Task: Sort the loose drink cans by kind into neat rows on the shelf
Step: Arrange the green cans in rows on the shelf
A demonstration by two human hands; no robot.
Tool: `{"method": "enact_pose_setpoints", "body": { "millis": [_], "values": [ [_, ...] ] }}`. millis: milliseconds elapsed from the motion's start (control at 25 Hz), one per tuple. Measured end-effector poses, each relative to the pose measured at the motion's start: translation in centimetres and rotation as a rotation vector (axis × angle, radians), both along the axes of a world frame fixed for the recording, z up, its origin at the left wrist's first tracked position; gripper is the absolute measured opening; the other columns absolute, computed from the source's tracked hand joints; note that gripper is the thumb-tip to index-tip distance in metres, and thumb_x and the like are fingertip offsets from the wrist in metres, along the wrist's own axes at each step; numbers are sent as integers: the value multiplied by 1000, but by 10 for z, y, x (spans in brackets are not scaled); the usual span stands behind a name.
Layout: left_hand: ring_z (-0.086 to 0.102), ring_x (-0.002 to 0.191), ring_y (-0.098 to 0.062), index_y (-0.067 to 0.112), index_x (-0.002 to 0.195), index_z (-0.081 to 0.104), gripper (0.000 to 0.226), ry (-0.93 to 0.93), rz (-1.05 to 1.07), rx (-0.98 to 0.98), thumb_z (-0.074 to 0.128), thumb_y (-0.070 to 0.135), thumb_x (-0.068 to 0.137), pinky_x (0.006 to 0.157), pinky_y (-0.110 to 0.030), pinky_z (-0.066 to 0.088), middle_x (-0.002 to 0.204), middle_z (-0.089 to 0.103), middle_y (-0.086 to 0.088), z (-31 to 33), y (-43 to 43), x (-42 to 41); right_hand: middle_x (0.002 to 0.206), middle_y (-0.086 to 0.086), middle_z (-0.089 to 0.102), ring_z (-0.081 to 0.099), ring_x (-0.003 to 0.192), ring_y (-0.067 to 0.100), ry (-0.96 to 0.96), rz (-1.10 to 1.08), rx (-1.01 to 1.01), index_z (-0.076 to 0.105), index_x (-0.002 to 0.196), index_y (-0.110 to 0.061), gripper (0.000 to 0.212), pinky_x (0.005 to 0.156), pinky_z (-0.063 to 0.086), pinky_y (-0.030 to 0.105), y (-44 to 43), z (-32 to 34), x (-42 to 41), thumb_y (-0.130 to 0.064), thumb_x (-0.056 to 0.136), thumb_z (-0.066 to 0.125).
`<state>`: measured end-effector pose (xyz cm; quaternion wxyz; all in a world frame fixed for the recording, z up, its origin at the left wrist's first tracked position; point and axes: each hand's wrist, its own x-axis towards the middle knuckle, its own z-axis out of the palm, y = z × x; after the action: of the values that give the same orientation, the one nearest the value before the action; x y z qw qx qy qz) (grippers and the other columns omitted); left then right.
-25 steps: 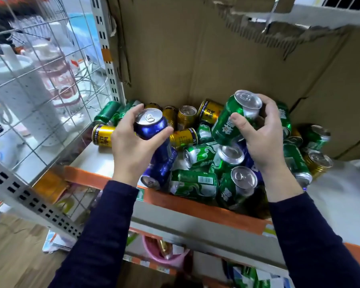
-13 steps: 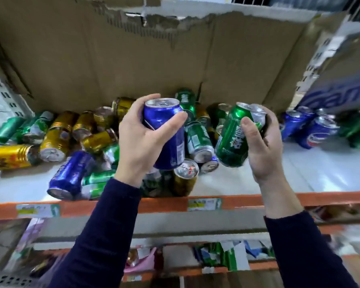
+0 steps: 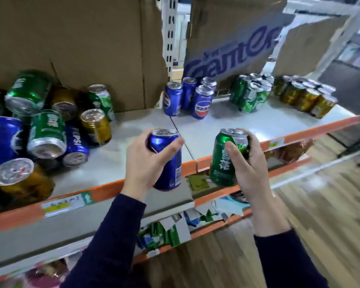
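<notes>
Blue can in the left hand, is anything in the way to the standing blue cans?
Nothing visible. Only bare shelf lies between the blue can in the left hand and the standing blue cans; the loose pile sits off to the left.

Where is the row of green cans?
Head view, right on the shelf: the green row stands between the upright blue cans and the gold cans.

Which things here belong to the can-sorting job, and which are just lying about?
Job: blue metal drink can in left hand; green metal drink can in right hand; loose heap of mixed cans; standing blue cans; standing green cans; standing gold cans; grey shelf board.
Lying about: brown cardboard sheets; cardboard panel with blue lettering; torn paper scraps on the lower shelf.
</notes>
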<state>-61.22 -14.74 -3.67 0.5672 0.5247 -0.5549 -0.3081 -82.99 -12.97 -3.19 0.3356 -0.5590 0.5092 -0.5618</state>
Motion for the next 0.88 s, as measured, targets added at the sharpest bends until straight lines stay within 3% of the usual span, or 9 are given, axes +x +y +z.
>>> {"method": "enact_pose_setpoints", "body": {
  "millis": [120, 240, 400, 600, 720, 880],
  "values": [
    [61, 74, 8, 31, 90, 66, 47, -53, -12, 10, 67, 67, 60, 61, -4, 40, 78, 67, 22, -9, -12, -35, 105, -4, 68, 67, 96, 21, -37, -14, 41, 54, 118, -33, 48, 83, 54, 55, -9, -15, -32, -56, 77, 68],
    [61, 82, 9, 30, 99, 65, 57, -70, -38, 31, 68, 69, 58, 63, -2, 40, 86, 67, 23, -15, -37, -60, 105, -8, 68, 67, 97, 14, -32, -33, 66, 52, 123, -26, 57, 81, 56, 41, -30, -27, -54, -55, 77, 68],
    [62, 84, 8, 36, 97, 64, 48, -39, -72, 37, 74, 62, 58, 66, -2, 41, 89, 66, 31, -18, -87, -91, 106, -8, 67, 66, 97, 10, 6, -57, 58, 54, 122, -22, 58, 78, 54, 29, -76, -31, -83, -54, 76, 68],
    [63, 87, 5, 30, 100, 66, 50, -38, -110, 21, 78, 57, 60, 70, -5, 43, 92, 69, 23, -11, -160, -135, 109, -7, 66, 65, 100, 10, 27, -106, 69, 53, 123, -26, 57, 85, 55, 41, -140, -27, -129, -54, 76, 69],
    [63, 87, 6, 30, 100, 65, 51, -58, -99, 7, 79, 58, 60, 70, -4, 43, 91, 69, 22, -11, -191, -154, 112, -9, 65, 63, 103, 6, 40, -149, 62, 52, 126, -25, 60, 86, 53, 34, -171, -29, -154, -54, 75, 69],
    [63, 90, 2, 31, 102, 64, 57, -72, -81, 28, 80, 60, 55, 75, -9, 47, 94, 69, 19, -19, -213, -187, 105, -18, 66, 63, 97, -1, 51, -163, 39, 55, 113, -35, 41, 77, 50, 15, -209, -35, -193, -40, 77, 74]
  ]
}}
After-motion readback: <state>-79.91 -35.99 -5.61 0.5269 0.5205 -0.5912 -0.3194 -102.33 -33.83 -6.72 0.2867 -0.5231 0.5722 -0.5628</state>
